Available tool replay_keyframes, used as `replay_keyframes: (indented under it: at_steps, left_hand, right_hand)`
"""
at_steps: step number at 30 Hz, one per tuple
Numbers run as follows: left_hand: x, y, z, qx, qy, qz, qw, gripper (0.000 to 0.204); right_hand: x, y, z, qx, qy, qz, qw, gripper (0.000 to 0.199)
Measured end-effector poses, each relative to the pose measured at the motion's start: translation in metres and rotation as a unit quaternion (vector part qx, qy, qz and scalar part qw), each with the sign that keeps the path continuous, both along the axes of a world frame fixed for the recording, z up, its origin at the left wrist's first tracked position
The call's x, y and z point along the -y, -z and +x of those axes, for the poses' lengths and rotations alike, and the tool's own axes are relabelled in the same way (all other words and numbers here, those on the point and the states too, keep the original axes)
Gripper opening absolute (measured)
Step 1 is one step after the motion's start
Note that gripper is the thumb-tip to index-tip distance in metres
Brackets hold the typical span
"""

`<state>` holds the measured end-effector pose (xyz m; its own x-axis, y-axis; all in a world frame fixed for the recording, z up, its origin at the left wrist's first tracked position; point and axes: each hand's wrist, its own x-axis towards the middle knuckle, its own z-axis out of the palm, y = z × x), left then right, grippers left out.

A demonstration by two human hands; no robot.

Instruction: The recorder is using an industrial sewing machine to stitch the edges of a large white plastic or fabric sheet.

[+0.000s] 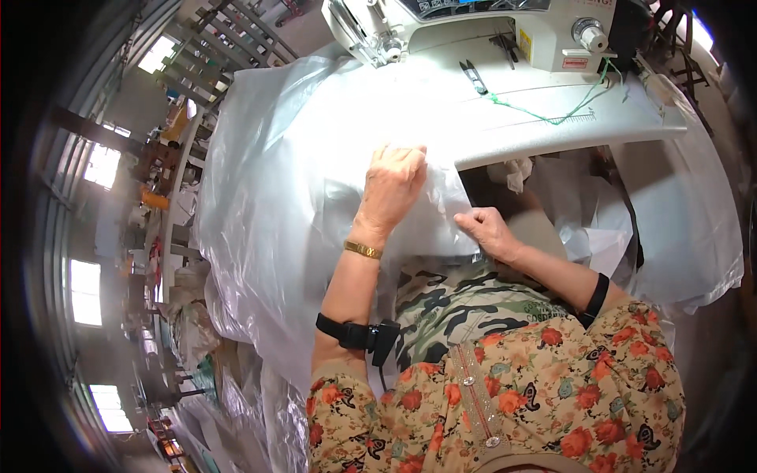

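Sheeting (264,177), whitish and translucent, lies under the hands in the head view and spreads broadly to their left. The left hand (394,180) rests on it with fingers curled down; whether they pinch a fold, I cannot tell. Nearer the body and to its right, the right hand (490,232) grips the sheet's edge between thumb and fingers. Beyond both hands, a white sewing machine (544,39) stands on the bench (505,126). Dark thread snips (473,77) and green thread (569,117) lie ahead of the right hand.
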<state>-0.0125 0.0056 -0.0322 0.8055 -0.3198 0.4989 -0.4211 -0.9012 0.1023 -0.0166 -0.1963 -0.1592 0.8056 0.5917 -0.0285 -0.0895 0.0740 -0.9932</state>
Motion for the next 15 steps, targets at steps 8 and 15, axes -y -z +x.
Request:
replay_keyframes:
  at_steps: [8,15]
  left_hand:
    - [0.005,-0.002,-0.005,0.038,0.014,0.049,0.998,0.004]
    - [0.009,0.011,-0.007,0.091,0.001,0.069,0.993,0.006]
  right_hand:
    - [0.013,-0.056,-0.035,0.043,-0.005,-0.023,0.999,0.043]
    - [0.013,-0.079,-0.037,0.142,0.003,-0.057,0.988,0.044]
